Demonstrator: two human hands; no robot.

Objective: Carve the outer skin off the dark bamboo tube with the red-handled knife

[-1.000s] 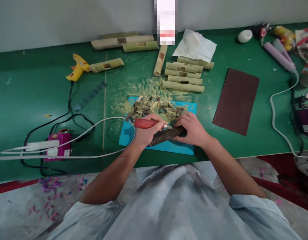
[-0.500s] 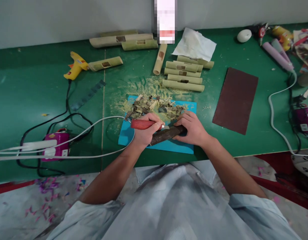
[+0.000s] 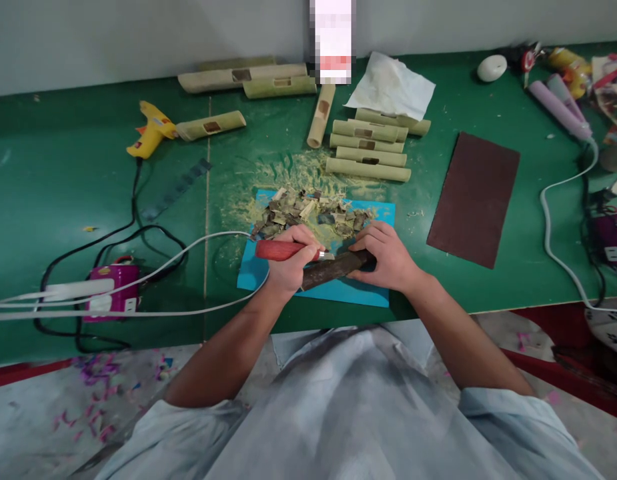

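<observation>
Gripping a red-handled, metal-bladed tool [image 3: 281,251] in left hand [image 3: 291,268], pinching a dark-brown woody cylinder [image 3: 329,270] in right hand [image 3: 389,259]!

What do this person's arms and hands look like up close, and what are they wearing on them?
The left hand and right hand are ungloved, and no watch shows on either wrist. The left forearm and right forearm are bare. The left sleeve and right sleeve are short, loose and pale grey-blue, the right one with a broad, folded-looking cuff.
</observation>
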